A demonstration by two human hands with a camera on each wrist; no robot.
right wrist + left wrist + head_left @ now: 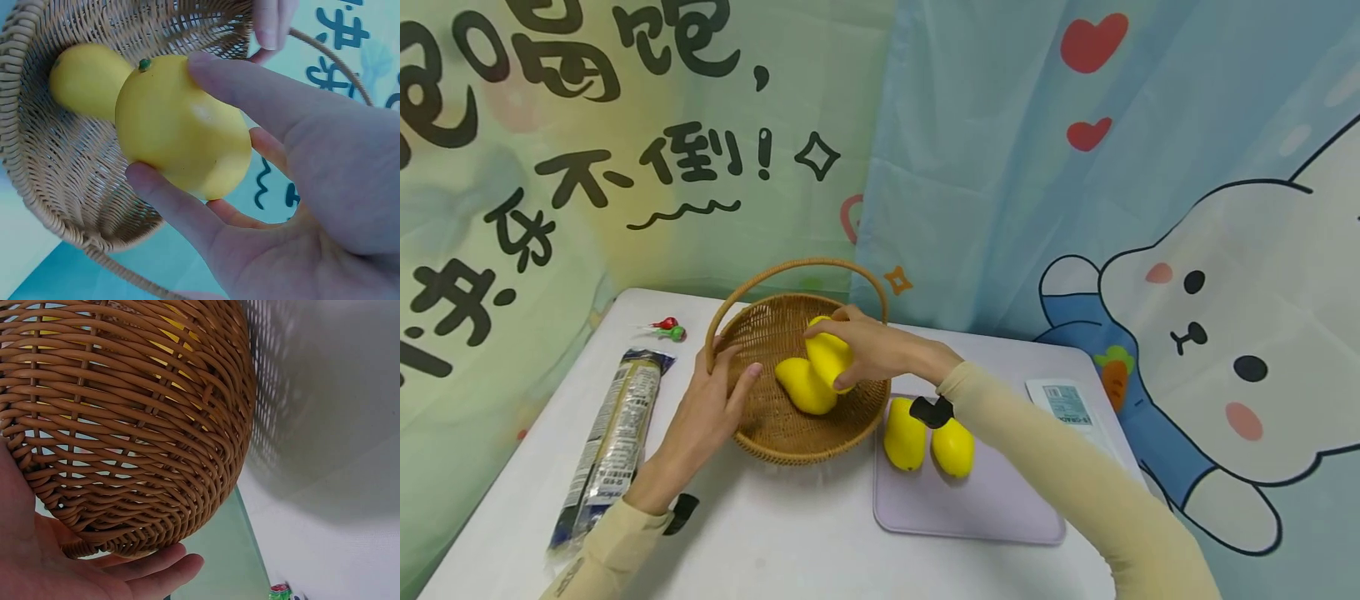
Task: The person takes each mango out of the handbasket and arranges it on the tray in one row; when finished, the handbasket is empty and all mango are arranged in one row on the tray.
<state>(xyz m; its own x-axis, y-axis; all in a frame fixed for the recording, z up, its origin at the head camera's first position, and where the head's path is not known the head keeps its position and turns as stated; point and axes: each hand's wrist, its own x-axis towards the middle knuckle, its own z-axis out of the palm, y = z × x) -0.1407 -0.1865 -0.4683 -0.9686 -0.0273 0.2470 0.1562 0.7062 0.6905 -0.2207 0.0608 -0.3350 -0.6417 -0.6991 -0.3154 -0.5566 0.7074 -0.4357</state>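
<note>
A brown wicker basket (763,333) with an arched handle stands on the table, and my left hand (706,408) grips its left rim, thumb inside and fingers along the outer weave (137,431). Inside the basket my right hand (883,346) holds a yellow mango (829,354) between thumb and fingers. That mango (181,125) shows a small green stem in the right wrist view. Beside it lies a second mango (805,390) on the basket's floor. Two more, a larger mango (905,437) and a smaller mango (953,450), lie on a pale purple tray.
The purple tray (970,512) sits right of the basket, under my right forearm. Along the left side lies a long clear-and-blue plastic packet (613,437). Small red and green items (672,329) are at the back left, and a white printed packet (1063,404) is at the right.
</note>
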